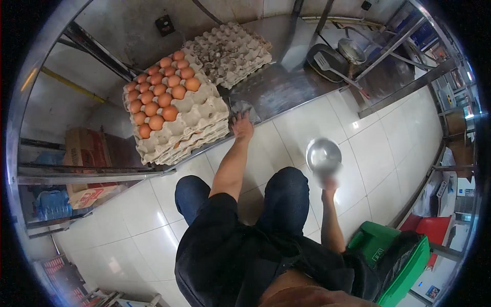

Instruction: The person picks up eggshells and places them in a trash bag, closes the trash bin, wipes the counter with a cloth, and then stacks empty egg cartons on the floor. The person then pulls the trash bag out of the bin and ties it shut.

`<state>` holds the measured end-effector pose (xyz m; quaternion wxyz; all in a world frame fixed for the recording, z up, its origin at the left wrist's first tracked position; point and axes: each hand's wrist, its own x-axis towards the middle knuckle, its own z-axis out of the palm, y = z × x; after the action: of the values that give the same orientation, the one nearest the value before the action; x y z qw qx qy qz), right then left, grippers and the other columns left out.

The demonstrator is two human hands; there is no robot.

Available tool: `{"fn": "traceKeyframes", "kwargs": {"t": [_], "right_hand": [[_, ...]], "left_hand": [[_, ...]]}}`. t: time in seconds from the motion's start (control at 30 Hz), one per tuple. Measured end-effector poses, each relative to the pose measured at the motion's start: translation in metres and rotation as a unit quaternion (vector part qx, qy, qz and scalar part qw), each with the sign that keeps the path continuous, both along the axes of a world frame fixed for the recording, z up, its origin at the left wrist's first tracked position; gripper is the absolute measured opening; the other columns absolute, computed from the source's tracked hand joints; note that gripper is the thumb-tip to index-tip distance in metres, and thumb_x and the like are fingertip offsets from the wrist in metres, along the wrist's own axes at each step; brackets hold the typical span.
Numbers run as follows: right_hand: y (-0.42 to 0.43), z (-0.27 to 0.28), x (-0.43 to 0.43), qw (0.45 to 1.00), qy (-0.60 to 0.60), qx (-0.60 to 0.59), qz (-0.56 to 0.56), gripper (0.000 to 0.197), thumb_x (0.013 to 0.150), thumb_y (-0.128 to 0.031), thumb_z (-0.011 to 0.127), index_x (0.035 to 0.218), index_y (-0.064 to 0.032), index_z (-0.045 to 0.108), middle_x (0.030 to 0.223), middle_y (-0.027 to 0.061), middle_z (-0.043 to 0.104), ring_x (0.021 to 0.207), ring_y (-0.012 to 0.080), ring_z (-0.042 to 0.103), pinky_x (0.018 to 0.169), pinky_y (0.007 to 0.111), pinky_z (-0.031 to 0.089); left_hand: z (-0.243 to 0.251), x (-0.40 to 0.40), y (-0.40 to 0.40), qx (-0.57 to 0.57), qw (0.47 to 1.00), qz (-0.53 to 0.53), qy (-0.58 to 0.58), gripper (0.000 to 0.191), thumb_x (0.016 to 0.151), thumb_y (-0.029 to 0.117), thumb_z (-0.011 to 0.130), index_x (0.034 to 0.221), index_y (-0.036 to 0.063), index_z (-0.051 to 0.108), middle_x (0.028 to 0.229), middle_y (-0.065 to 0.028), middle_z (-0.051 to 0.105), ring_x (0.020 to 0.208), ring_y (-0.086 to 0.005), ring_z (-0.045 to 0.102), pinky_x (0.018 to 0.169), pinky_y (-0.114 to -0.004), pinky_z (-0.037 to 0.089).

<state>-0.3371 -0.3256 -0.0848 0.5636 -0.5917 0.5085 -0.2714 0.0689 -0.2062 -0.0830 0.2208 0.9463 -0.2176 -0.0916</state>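
Observation:
My left hand (242,126) reaches down to the front edge of a low metal shelf (284,86), its spread fingers on a crumpled grey cloth or film (247,109). Just left of it stands a stack of pulp egg trays (199,119); the top tray holds many brown eggs (157,122), with bare cups along its right and front sides. Behind lies a stack of egg trays without visible eggs (234,53). My right hand (329,181), partly blurred, holds a round metal bowl (324,153) by its near side, over the tiled floor.
A dark pan (314,57) with a slotted spatula (326,63) and a small strainer or pan (352,51) are at the shelf's right. A green bin (370,240) with a black liner stands close by my right arm. Metal rack posts and cardboard boxes (84,153) are at left.

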Motion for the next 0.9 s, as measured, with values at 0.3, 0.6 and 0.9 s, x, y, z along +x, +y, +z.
{"fn": "traceKeyframes", "kwargs": {"t": [0.3, 0.6, 0.9], "right_hand": [[0.05, -0.004, -0.087, 0.988, 0.035, 0.081, -0.127, 0.026, 0.094, -0.025, 0.05, 0.089, -0.0003, 0.055, 0.082, 0.0095, 0.065, 0.073, 0.0198, 0.068, 0.057, 0.026, 0.042], [-0.026, 0.029, 0.071, 0.999, -0.047, 0.025, 0.002, 0.027, 0.09, -0.025, 0.055, 0.081, 0.0002, 0.056, 0.074, 0.0093, 0.065, 0.072, 0.0213, 0.068, 0.055, 0.027, 0.043], [-0.164, 0.007, 0.315, 0.993, -0.1, 0.049, 0.041, 0.022, 0.088, -0.02, 0.052, 0.083, 0.002, 0.053, 0.07, 0.0118, 0.064, 0.06, 0.0187, 0.065, 0.045, 0.029, 0.044]], "left_hand": [[-0.013, -0.047, -0.026, -0.13, 0.956, -0.262, -0.001, 0.036, 0.078, 0.003, 0.053, 0.108, 0.0204, 0.062, 0.115, -0.0095, 0.055, 0.109, -0.0345, 0.05, 0.091, -0.046, 0.044], [0.09, -0.021, -0.017, 0.016, 0.999, 0.011, -0.043, 0.063, 0.078, 0.018, 0.062, 0.135, 0.0087, 0.038, 0.142, -0.0259, 0.027, 0.13, -0.0426, 0.029, 0.105, -0.053, 0.03], [0.089, -0.075, 0.083, -0.192, 0.963, -0.105, 0.154, 0.058, 0.083, 0.032, 0.066, 0.128, 0.0025, 0.046, 0.127, -0.0208, 0.05, 0.107, -0.0343, 0.058, 0.089, -0.039, 0.048]]}}
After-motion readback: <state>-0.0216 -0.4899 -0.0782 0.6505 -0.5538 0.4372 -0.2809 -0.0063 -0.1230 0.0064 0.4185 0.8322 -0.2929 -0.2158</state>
